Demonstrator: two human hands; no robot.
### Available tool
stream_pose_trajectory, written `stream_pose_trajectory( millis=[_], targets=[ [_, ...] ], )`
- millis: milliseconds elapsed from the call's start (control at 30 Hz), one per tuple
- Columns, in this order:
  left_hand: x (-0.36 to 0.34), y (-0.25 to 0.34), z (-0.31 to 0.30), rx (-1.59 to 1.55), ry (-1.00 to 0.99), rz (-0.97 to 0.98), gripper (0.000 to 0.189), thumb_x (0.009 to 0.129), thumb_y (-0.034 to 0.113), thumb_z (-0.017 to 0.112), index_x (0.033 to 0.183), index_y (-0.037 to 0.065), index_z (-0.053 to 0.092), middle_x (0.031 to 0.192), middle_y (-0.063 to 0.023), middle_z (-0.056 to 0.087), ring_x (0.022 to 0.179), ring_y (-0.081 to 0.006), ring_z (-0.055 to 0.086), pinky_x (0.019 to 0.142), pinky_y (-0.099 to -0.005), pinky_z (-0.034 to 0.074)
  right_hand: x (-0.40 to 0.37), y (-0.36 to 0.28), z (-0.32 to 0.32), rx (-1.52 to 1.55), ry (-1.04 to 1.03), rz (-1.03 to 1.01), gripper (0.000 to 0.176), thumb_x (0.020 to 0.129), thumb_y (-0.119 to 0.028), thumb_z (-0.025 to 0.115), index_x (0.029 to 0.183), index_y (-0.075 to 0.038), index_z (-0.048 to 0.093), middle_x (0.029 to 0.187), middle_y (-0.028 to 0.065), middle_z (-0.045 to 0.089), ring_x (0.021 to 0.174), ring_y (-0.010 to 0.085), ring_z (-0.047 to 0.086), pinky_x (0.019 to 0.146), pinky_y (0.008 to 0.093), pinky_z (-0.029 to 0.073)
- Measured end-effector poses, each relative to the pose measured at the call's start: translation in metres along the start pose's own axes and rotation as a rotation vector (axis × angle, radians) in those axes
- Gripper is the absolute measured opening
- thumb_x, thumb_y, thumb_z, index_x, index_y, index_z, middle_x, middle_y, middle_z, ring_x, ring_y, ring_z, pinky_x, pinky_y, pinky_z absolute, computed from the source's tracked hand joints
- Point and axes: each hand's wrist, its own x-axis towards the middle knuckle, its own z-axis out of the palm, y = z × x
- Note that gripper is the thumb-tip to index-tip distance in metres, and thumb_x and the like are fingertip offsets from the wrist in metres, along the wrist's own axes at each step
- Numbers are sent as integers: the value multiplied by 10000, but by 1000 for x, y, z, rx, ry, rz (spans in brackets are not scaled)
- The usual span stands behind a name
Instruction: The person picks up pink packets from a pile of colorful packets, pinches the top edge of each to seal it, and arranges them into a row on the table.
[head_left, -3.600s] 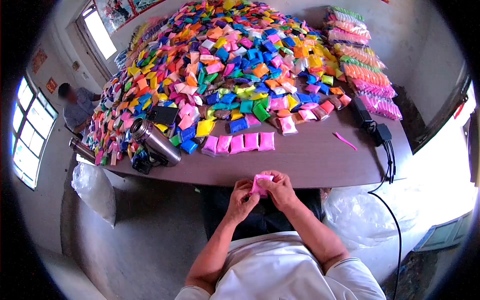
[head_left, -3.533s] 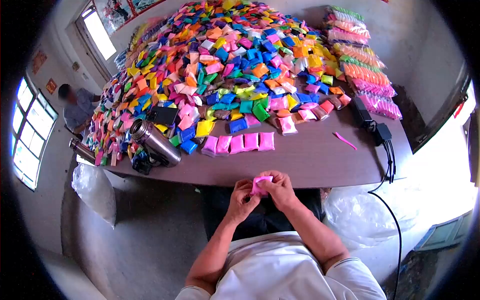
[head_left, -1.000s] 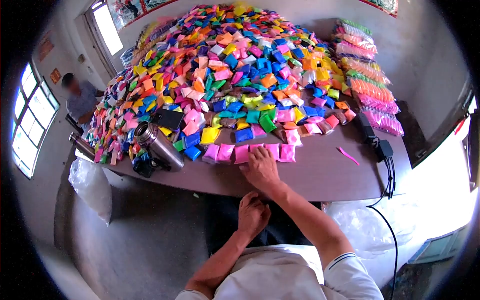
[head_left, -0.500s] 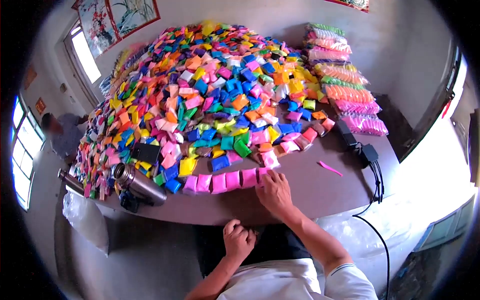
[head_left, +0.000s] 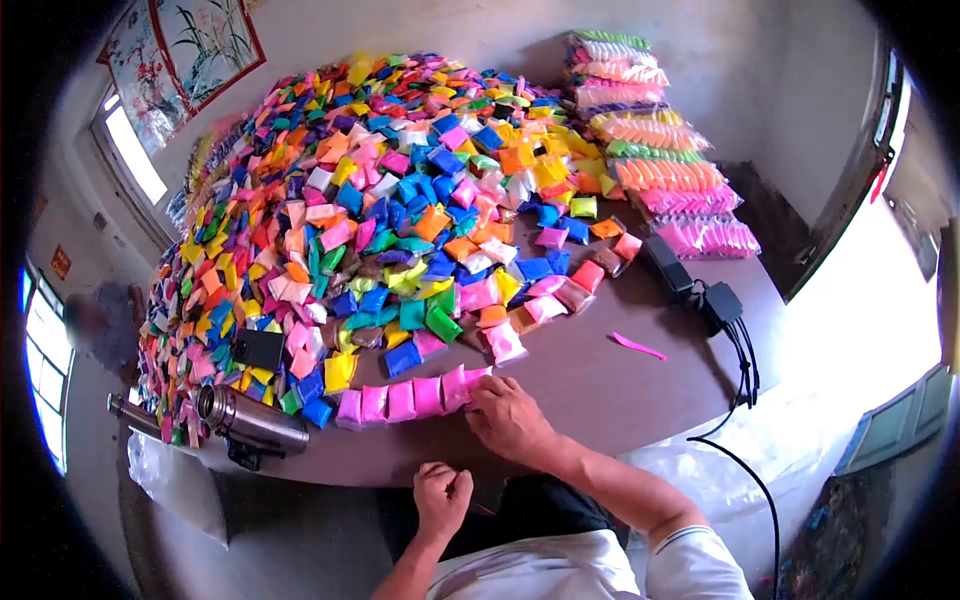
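A row of several pink packets (head_left: 400, 401) runs along the near edge of the table, side by side. My right hand (head_left: 508, 418) is at the row's right end, its fingers closed on the last pink packet (head_left: 477, 378) and partly covering it. Lower down, in front of the table edge and above my lap, my left hand (head_left: 442, 500) is curled with the thumb up; whatever may be inside its fingers is hidden. One more pink packet (head_left: 506, 344) lies just beyond my right hand, at the foot of a big heap of coloured packets (head_left: 400, 220).
A steel flask (head_left: 255, 420) lies at the left, near a black phone-like slab (head_left: 259, 349). Right of my hand are a pink plastic strip (head_left: 638, 347) and black boxes with cables (head_left: 722, 303). Bagged packets (head_left: 670, 175) are stacked behind. Another person (head_left: 108, 325) is far left.
The whole view has shifted, so the table appears farther left. At the row's right end the pink packets now sit closer together, with my right hand still there. My left hand stays curled.
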Motion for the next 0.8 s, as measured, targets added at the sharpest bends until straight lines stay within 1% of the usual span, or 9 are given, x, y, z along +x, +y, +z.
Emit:
stream_pose_trajectory(
  millis=[100,167,333,500,533,567,633,667,800],
  targets=[
    [11,-12,-1,-119,-108,-109,286,780,183,610,556,22,536,591,-111,561,661,-290,561,627,-401,426,11,18,-16,-4,-17,26,284,762,-160,636,1002,-17,585,1059,173,562,967,349,530,853,421,442],
    [17,-12,1,-210,-187,-186,295,799,210,609,577,23,555,592,-109,564,622,-272,568,600,-379,431,25,43,-26,-67,26,217,288,765,-131,627,1032,-31,590,1068,181,568,956,359,548,835,430,459],
    [45,8,0,-341,-410,-320,317,849,252,592,639,14,605,571,-76,573,531,-167,563,553,-309,435,66,98,-57,-235,357,231,276,769,-61,576,1044,-67,561,958,157,572,911,363,550,763,449,477],
    [53,-6,8,-396,-343,-343,371,872,251,569,596,3,563,551,-39,553,527,-134,537,541,-294,424,76,159,-43,-254,321,303,238,765,-86,617,1000,-120,626,1044,154,579,918,353,563,770,438,478],
    [54,-9,8,-511,-314,-409,398,881,258,562,574,4,544,552,-28,545,537,-119,532,542,-286,420,76,162,-44,-186,404,265,162,802,-120,635,952,-58,638,940,128,610,778,277,596,667,378,485],
    [54,-12,7,-515,-317,-416,398,881,258,562,574,4,544,552,-28,545,537,-119,532,542,-286,420,74,167,-44,-189,397,268,162,802,-120,635,952,-58,638,940,128,610,778,277,596,667,378,485],
    [58,-11,0,-754,-262,-495,423,892,253,558,543,20,506,564,-13,534,558,-91,517,544,-260,406,74,164,-53,785,465,579,156,862,-162,622,894,-9,620,791,62,600,637,165,567,551,290,443],
    [58,-14,-1,-770,-290,-501,414,899,244,556,549,31,497,572,-21,538,566,-81,509,546,-240,393,68,161,-62,968,454,607,179,898,-183,600,854,-10,597,712,9,561,583,89,516,498,230,386],
    [54,-13,2,-699,-313,-414,398,903,246,557,573,30,506,575,-15,537,560,-72,494,541,-229,384,55,145,-73,1292,450,798,146,906,-185,582,897,-40,565,737,25,584,575,104,539,488,229,406]
  ],
)
